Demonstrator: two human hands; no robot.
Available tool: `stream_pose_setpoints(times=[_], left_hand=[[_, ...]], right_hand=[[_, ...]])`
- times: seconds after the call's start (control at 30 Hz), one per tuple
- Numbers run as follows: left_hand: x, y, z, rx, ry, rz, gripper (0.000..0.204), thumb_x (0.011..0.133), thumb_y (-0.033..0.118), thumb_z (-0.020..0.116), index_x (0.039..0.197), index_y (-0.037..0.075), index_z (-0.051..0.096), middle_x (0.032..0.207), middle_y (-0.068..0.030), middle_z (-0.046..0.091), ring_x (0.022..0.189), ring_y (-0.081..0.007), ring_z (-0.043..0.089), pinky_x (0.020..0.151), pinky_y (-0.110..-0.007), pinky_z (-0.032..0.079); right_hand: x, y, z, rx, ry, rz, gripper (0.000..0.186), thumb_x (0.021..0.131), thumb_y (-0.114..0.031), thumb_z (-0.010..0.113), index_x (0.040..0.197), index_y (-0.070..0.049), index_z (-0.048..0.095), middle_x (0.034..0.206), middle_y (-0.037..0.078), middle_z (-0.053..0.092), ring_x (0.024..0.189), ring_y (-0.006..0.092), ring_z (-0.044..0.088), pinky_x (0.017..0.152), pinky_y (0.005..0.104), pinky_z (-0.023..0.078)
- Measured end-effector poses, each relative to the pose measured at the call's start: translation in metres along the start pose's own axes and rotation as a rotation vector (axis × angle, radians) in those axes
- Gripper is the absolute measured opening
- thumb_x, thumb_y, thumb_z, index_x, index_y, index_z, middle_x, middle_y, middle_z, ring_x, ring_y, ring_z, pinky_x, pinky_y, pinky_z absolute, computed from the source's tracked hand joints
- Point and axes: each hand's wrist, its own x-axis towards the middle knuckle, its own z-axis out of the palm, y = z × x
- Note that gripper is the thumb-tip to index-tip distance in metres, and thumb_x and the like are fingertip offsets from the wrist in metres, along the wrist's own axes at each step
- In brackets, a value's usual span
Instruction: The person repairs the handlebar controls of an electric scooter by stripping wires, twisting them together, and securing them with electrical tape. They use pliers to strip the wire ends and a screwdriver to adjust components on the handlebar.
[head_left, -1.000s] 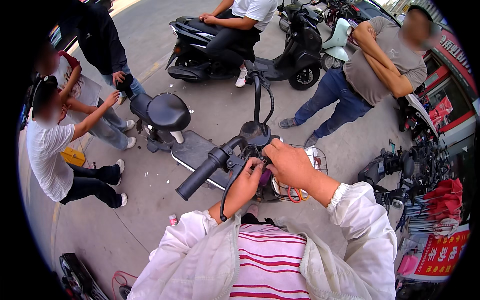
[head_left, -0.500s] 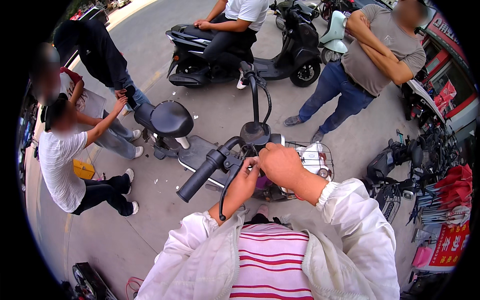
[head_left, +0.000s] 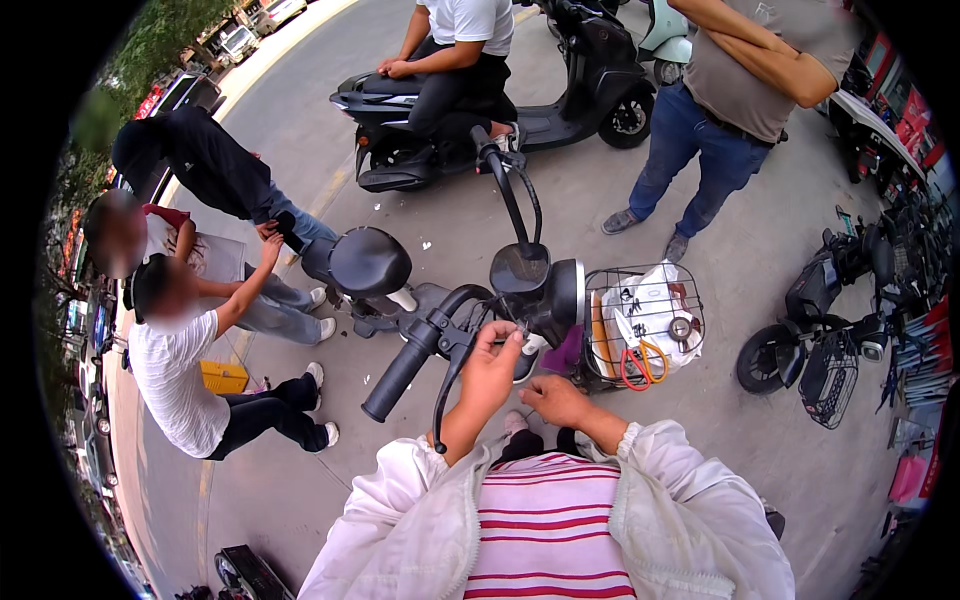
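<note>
Beside the black handlebar of an electric bike, my left hand (head_left: 488, 372) is raised with thumb and fingertips pinched together. Something tiny and pale shows at the fingertips, too small to name. My right hand (head_left: 560, 402) is lower and to its right, fingers curled in; what they hold, if anything, is hidden. Left of my left hand are the rubber grip (head_left: 402, 372) and the brake lever (head_left: 455, 385). Just beyond my hands sits the round dark instrument housing (head_left: 520, 268). A wire basket (head_left: 697, 350) at the front holds scissors (head_left: 643, 366), a tape roll (head_left: 681, 328) and a white bag (head_left: 650, 295).
The bike's black seat (head_left: 370, 262) is to the left. Three people stand close together at the left, near a yellow box (head_left: 223, 377). Someone sits on a black scooter (head_left: 500, 130) ahead; a person with crossed arms (head_left: 750, 60) stands beyond the basket. Parked bikes (head_left: 800, 330) line the right.
My hands have come apart: the right hand has dropped down toward me, while the left stays raised near the handlebar. The basket, partly covered before by my right arm, now shows the scissors.
</note>
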Motion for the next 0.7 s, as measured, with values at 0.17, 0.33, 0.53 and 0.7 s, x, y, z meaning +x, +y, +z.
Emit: stream_pose_setpoints(times=[0.17, 0.33, 0.53, 0.7], left_hand=[[-0.001, -0.004, 0.004, 0.045, 0.046, 0.045, 0.011, 0.099, 0.014, 0.063, 0.107, 0.006, 0.062, 0.091, 0.0047, 0.060, 0.065, 0.0005, 0.043, 0.055, -0.018, 0.034], [-0.001, 0.003, 0.008, 0.005, 0.096, 0.006, 0.009, 0.100, 0.016, 0.060, 0.103, 0.008, 0.062, 0.079, 0.0056, 0.059, 0.052, 0.0007, 0.038, 0.044, -0.019, 0.027], [0.003, 0.000, 0.012, 0.032, 0.122, -0.015, 0.011, 0.102, 0.021, 0.057, 0.099, 0.011, 0.061, 0.067, 0.0088, 0.051, 0.049, 0.0005, 0.037, 0.043, -0.019, 0.026], [0.001, 0.010, 0.018, -0.063, 0.157, -0.122, 0.012, 0.102, 0.022, 0.057, 0.097, 0.011, 0.060, 0.064, 0.0095, 0.048, 0.047, -0.0002, 0.035, 0.042, -0.020, 0.026]], right_hand=[[-0.004, -0.017, -0.004, 0.309, 0.296, -0.067, 0.017, 0.089, -0.019, 0.068, 0.095, -0.003, 0.068, 0.084, 0.014, 0.067, 0.069, 0.0246, 0.063, 0.064, 0.0377, 0.049], [-0.002, -0.083, -0.061, 0.264, 0.497, -0.255, 0.019, 0.088, -0.012, 0.068, 0.107, -0.007, 0.067, 0.097, 0.010, 0.063, 0.076, 0.0212, 0.064, 0.067, 0.0343, 0.049], [0.013, -0.086, -0.080, 0.046, 0.413, -0.490, 0.015, 0.087, -0.012, 0.068, 0.101, -0.008, 0.066, 0.096, 0.009, 0.062, 0.085, 0.0301, 0.065, 0.071, 0.0390, 0.052], [0.012, -0.088, -0.073, 0.073, 0.450, -0.437, 0.010, 0.087, -0.011, 0.067, 0.095, -0.005, 0.066, 0.089, 0.009, 0.063, 0.078, 0.0274, 0.066, 0.067, 0.0358, 0.052]])
